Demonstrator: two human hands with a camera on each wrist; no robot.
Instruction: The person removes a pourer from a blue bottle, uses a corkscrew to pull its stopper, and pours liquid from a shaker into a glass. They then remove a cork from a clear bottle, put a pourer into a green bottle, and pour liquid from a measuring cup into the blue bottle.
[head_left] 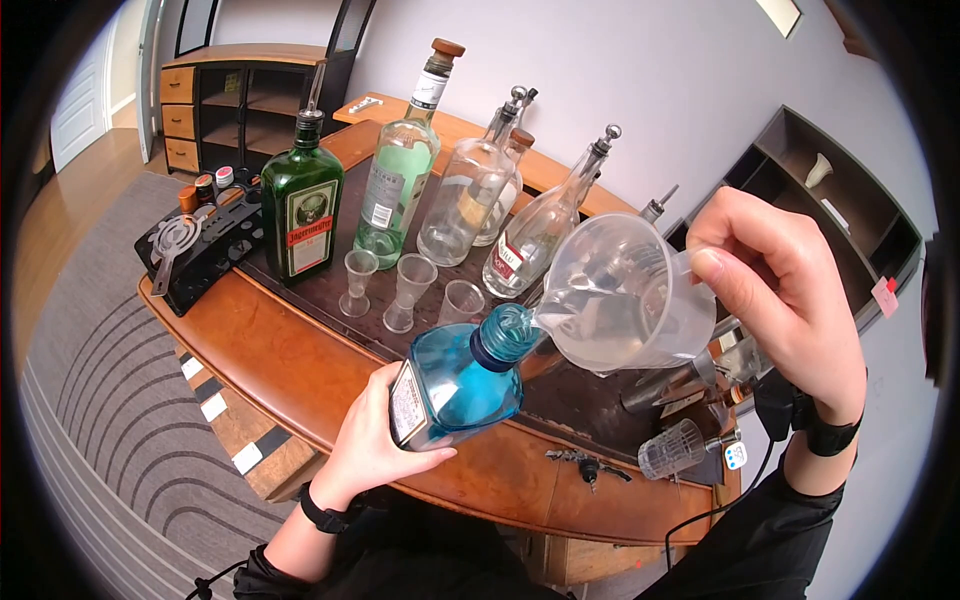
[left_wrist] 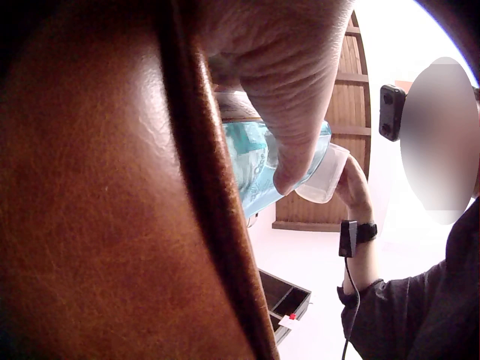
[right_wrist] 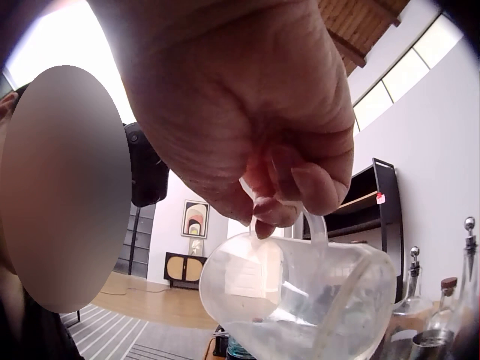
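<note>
My left hand (head_left: 365, 440) grips a blue glass bottle (head_left: 462, 380) around its lower body, the bottle leaning with its open mouth up and to the right. By its handle, my right hand (head_left: 775, 280) holds a clear plastic measuring jug (head_left: 625, 300) tipped toward the bottle. The jug's spout sits right at the bottle's mouth, and clear liquid runs over it there. In the right wrist view the fingers curl through the handle of the jug (right_wrist: 300, 292), with liquid lying low inside. The left wrist view shows the thumb across the blue bottle (left_wrist: 259, 165).
Behind stand a green Jägermeister bottle (head_left: 303, 205), a pale green bottle (head_left: 398, 185) and several clear bottles with pourers. Small measuring glasses (head_left: 408, 292) line the dark mat. A black caddy with a strainer (head_left: 177, 238) is at left; a cut-glass tumbler (head_left: 672, 448) lies at right.
</note>
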